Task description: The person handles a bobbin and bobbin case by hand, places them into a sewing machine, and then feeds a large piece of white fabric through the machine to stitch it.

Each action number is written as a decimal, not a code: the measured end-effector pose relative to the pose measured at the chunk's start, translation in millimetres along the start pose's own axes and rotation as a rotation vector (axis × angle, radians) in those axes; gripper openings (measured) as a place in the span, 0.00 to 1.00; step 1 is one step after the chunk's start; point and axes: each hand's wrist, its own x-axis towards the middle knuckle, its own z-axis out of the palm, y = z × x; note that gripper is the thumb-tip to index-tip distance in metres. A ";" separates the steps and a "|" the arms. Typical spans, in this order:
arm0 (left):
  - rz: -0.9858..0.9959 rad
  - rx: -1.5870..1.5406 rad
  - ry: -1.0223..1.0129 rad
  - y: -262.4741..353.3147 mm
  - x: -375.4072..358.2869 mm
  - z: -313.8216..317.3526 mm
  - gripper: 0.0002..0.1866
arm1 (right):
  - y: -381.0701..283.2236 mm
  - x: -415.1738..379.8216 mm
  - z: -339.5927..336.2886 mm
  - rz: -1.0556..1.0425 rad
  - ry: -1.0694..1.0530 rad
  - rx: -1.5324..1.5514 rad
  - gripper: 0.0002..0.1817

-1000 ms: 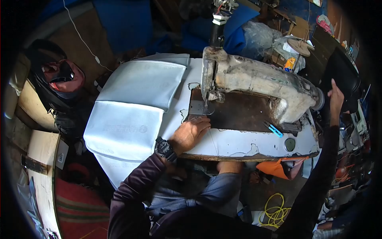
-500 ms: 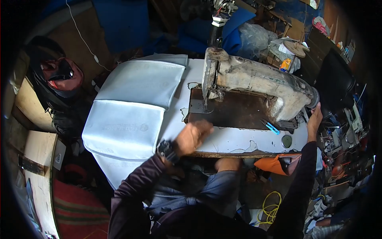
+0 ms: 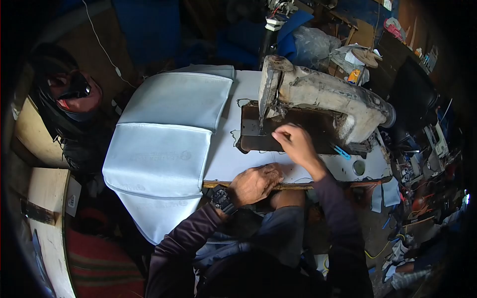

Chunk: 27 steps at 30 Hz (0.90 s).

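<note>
A worn sewing machine (image 3: 323,97) stands on the white table (image 3: 231,166), its needle end at the left above a dark bed plate (image 3: 298,134). Over that plate, just right of the needle area, my right hand (image 3: 296,145) is closed in a pinch; anything between its fingertips is too small to make out. My left hand (image 3: 256,185), below a wrist watch (image 3: 223,199), rests at the table's front edge with its fingers curled in, and their contents are hidden. Stitched pale blue-grey panels (image 3: 159,154) drape over the table's left end, beside both hands but apart from them.
Blue thread snips (image 3: 341,152) lie at the plate's right corner, near a round greenish disc (image 3: 358,168). The handwheel (image 3: 390,116) is at the machine's right end. A backpack (image 3: 74,99) is at left; cluttered tools and scraps (image 3: 432,164) are at right.
My right hand has left the handwheel and come left over the bed plate, near the needle. My left hand has shifted down and slightly right to the table edge. The orange item below is hidden.
</note>
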 end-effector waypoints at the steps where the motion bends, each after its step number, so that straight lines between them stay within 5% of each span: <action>1: 0.004 0.011 0.003 -0.4 -1.1 1.7 0.12 | -3.6 9.5 11.8 0.089 -0.020 0.045 0.12; 9: 0.023 0.000 0.065 -1.2 -0.1 4.3 0.12 | 19.7 34.0 62.0 0.003 0.090 -0.067 0.07; 13: -0.075 -0.225 0.243 12.2 7.1 -20.1 0.13 | -11.0 -3.1 22.7 0.096 -0.060 0.426 0.07; 15: -0.228 -0.233 0.438 15.8 9.3 -24.7 0.16 | -42.2 -40.1 -7.6 -0.032 -0.121 0.381 0.07; 20: -0.147 -0.129 0.275 12.0 -0.2 -21.2 0.15 | -69.6 -89.4 -41.3 0.030 -0.391 0.928 0.05; 21: -0.096 -0.124 0.284 20.6 -3.3 -20.9 0.15 | -61.5 -85.2 -44.4 0.188 -0.393 0.964 0.10; 25: 0.023 -0.067 0.253 57.7 -13.3 -23.5 0.13 | -32.5 -38.0 -19.1 0.498 -0.309 0.650 0.22; 27: 0.020 -0.050 0.187 56.6 -15.0 -21.4 0.14 | -32.0 -20.3 -10.4 0.316 -0.461 0.484 0.21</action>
